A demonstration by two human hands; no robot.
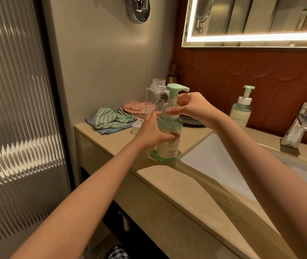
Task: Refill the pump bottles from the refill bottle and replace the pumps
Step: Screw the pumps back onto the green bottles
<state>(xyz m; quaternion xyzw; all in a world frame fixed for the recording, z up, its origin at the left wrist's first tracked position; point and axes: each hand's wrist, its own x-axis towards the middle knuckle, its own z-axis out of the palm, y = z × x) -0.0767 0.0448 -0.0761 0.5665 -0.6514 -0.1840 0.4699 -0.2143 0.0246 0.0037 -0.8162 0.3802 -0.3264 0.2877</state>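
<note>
A green pump bottle (168, 146) with a cream label stands upright on the beige counter (111, 144) beside the sink. My left hand (151, 131) grips its body. My right hand (190, 107) holds the white collar of its mint-green pump (175, 90) at the bottle's neck. Just behind stands a clear refill bottle (154, 96), uncapped. Its white cap (137, 126) lies on the counter to the left. A second pump bottle (241, 111) with its pump on stands at the back by the wall.
Folded cloths (111, 118) lie at the counter's back left. A stack of plates (190, 119) sits behind the bottle. The white sink basin (214, 161) and a chrome tap (302, 126) are to the right. A ribbed glass door (14, 109) fills the left.
</note>
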